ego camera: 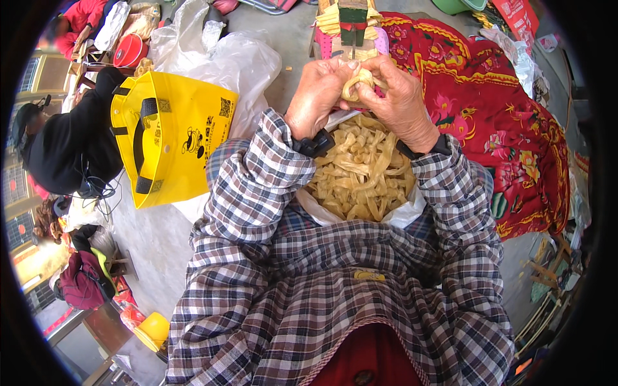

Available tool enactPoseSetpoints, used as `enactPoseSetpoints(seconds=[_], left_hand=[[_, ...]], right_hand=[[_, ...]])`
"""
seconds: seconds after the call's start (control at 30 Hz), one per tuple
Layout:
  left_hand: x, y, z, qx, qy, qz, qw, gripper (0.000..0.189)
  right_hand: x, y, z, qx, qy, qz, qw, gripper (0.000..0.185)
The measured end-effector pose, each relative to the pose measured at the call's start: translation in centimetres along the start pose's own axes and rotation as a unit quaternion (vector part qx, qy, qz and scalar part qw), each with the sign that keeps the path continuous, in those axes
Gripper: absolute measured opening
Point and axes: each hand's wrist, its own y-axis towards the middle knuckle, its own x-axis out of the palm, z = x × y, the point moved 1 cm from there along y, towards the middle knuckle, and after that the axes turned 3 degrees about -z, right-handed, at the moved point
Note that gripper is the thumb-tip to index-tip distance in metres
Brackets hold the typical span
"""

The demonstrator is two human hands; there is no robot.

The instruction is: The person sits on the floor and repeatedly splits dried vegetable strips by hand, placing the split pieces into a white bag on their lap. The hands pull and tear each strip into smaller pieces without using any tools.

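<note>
Above my lap, both hands meet on a loop of pale yellow, pliable strip (358,86). My left hand (318,94) pinches it from the left, thumb on top. My right hand (397,99) grips its other side between thumb and fingers. Just below the hands, a white plastic bag (408,212) rests on my lap, full of similar yellow strips (362,169), many of them knotted. Beyond my fingertips stands a narrow wooden bench with a green-painted wooden block (353,19). Flat yellow strips (328,21) lie stacked beside that block.
A yellow tote bag (193,135) stands at left, before a clear plastic sheet (236,58). A red floral quilt (463,116) spreads at right. People in black (72,140), red (87,19) and maroon (84,282) are at left, near a red basin (130,50) and a yellow bucket (155,329).
</note>
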Motion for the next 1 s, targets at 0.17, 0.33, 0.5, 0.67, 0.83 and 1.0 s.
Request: enactPoseSetpoints(seconds=[0.17, 0.33, 0.5, 0.67, 0.83, 1.0], left_hand=[[0.5, -0.6, 1.0, 0.007, -0.023, -0.005, 1.000, 0.016], [0.4, -1.1, 2.4, 0.044, 0.053, -0.092, 0.993, 0.029], [0.3, -0.9, 2.2, 0.094, 0.144, -0.081, 0.982, 0.033], [0.4, -0.9, 1.9, 0.137, 0.161, -0.078, 0.974, 0.029], [0.6, -0.8, 1.2, 0.214, 0.200, 0.003, 0.956, 0.020], [0.4, -0.6, 1.0, 0.212, 0.295, 0.087, 0.928, 0.010]], right_hand=[[-0.8, 0.0, 0.4, 0.033, 0.031, -0.059, 0.997, 0.012], [-2.0, 0.2, 1.2, 0.188, 0.338, -0.135, 0.912, 0.016], [-2.5, -0.3, 1.0, 0.271, 0.489, -0.164, 0.813, 0.015], [-2.1, -0.4, 1.5, 0.290, 0.550, -0.156, 0.767, 0.017], [-1.9, -0.2, 1.9, 0.263, 0.611, -0.153, 0.731, 0.019], [-1.4, -0.1, 1.5, 0.278, 0.530, -0.102, 0.795, 0.024]])
